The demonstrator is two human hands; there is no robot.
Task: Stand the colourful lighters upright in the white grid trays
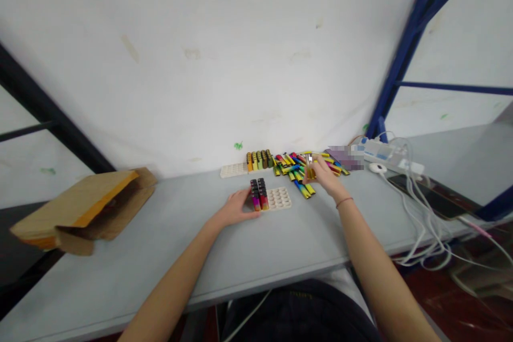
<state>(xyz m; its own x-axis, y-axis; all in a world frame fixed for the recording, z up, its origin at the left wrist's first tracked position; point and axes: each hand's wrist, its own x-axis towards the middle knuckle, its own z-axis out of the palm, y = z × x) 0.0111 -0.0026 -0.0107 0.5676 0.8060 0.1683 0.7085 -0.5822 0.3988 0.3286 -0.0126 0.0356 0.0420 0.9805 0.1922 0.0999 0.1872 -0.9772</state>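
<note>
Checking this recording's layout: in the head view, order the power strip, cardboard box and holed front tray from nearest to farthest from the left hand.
From the left hand:
1. holed front tray, just to its right
2. cardboard box, at the left
3. power strip, far right, by the blue frame

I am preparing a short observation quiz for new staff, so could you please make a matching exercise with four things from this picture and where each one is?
Things:
1. Left hand
2. Cardboard box
3. Right hand
4. Power strip

Places:
A. By the colourful pile, holding a shiny piece
B. On the right part of the table, near the wall
C. At the left end of the near tray
D. On the left part of the table, flaps open

Pairs: 1-C, 2-D, 3-A, 4-B
</note>
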